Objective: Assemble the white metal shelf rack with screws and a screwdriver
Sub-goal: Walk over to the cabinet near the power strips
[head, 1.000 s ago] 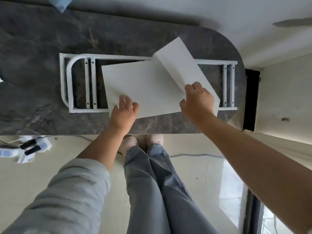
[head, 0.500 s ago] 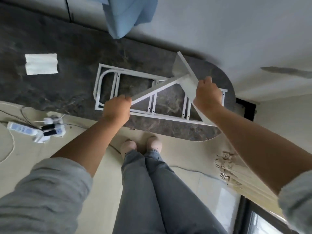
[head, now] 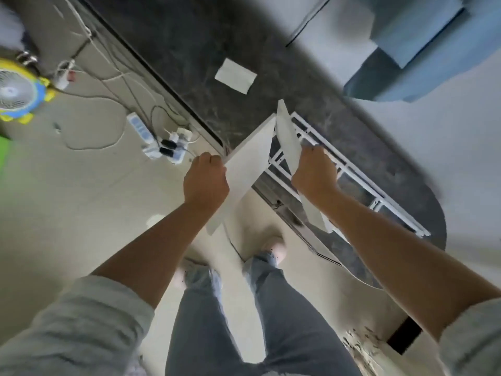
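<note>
I hold two white shelf panels up off the dark marble table (head: 206, 58). My left hand (head: 205, 180) grips the edge of the left panel (head: 248, 169), which slants down toward the floor. My right hand (head: 315, 173) grips the right panel (head: 288, 137), seen nearly edge-on. The white metal side frame (head: 360, 183) lies flat on the table beneath and behind the panels, partly hidden by my right hand. No screws or screwdriver are visible.
A folded white paper (head: 235, 76) lies on the table farther back. On the floor at left are a power strip with plugs (head: 158, 141), loose cables and a small yellow-and-blue fan (head: 17, 93). A blue cloth (head: 401, 47) hangs at top right.
Both panels have been lifted off the frame and swung left, toward the table's near edge. My view has turned left, bringing the floor, power strip and fan into sight.
</note>
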Demonstrator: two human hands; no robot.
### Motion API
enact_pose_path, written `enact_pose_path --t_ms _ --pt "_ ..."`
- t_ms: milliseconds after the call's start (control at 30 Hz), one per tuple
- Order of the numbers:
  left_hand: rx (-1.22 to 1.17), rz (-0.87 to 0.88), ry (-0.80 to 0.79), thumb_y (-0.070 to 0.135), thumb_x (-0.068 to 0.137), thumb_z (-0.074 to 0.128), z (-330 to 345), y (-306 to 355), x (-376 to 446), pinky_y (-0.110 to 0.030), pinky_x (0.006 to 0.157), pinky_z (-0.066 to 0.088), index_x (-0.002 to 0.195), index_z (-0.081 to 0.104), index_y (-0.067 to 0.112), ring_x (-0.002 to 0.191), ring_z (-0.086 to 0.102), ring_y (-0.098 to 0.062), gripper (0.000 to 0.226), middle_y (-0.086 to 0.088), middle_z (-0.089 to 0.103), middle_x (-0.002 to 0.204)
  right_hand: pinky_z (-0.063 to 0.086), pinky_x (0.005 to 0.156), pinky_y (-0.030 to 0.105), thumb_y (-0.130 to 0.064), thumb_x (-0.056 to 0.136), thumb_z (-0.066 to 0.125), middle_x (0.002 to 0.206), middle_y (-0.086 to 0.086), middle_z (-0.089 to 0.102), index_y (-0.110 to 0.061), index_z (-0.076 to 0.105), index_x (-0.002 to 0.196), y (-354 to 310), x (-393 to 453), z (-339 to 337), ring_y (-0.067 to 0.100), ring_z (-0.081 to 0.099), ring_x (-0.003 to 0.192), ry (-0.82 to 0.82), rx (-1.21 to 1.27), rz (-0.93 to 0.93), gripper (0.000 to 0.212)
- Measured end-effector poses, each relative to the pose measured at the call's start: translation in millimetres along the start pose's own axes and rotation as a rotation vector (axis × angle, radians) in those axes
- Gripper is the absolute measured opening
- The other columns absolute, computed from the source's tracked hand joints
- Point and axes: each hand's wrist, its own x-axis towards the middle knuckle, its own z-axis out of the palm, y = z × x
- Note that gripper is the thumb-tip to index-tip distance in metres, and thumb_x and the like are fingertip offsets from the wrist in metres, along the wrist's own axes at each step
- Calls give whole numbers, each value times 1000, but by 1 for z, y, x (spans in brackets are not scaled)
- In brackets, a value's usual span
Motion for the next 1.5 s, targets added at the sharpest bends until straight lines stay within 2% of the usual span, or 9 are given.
enact_pose_path --t_ms 167,367,467,567,733,933,1133,1333,1500 --pt "-114 -188 39 12 97 39 -21 -108 -45 -32 78 36 108 53 -4 106 47 -32 24 -20 53 110 47 81 33 -6 85 53 123 17 44 1 43 120 -128 -17 19 31 54 106 -29 -67 -169 37" --pt "-144 -401 77 12 98 35 -39 -251 -90 -30 75 34 114 51 -2 111 44 -30 27 -17 51 115 47 82 30 -7 85 55 122 17 44 -1 43 118 -293 -58 62 28 53 105 -47 -136 -355 36" --pt "-159 -534 60 10 97 36 -37 -313 -113 -27 72 32 115 49 -1 110 44 -27 25 -15 50 116 44 85 32 -8 84 57 125 17 43 0 41 121 -368 -76 85 31 53 107 -114 -134 -424 41" --pt "-187 -662 9 9 96 35 -34 -371 -136 -28 78 37 119 45 1 112 43 -26 26 -13 47 119 43 76 32 -4 83 55 125 18 43 0 44 117 -437 -93 102 33 53 105 -170 -140 -521 36" --pt "-268 -871 -3 9 96 37 -36 -468 -172 -28 82 39 120 44 1 114 42 -25 26 -13 46 121 35 70 28 -3 83 52 119 17 45 1 44 115 -542 -113 130 32 52 104 -185 -281 -699 34" --pt "-362 -1078 -14 8 95 41 -44 -599 -204 -31 84 41 117 46 2 115 42 -26 24 -13 47 122 43 77 33 -3 81 54 115 17 47 0 46 112 -699 -132 169 34 54 100 -208 -408 -914 32" --pt "-455 -1285 1 8 95 39 -57 -729 -238 -31 91 39 121 45 3 119 40 -26 26 -12 45 125 31 67 28 -3 82 54 116 16 46 1 45 112 -860 -165 206 33 55 100 -220 -521 -1105 32" --pt "-505 -1408 40 5 94 40 -56 -855 -287 -38 90 39 117 48 -2 115 42 -32 26 -18 48 122 43 74 34 -4 82 55 116 17 47 0 45 113 -999 -212 253 33 55 99 -216 -642 -1238 33" --pt "-525 -1444 44 6 94 41 -55 -969 -325 -37 86 42 118 46 -1 117 41 -31 26 -17 46 123 44 78 35 -4 81 58 118 18 47 2 44 115 -1104 -246 308 33 53 104 -215 -726 -1253 37"
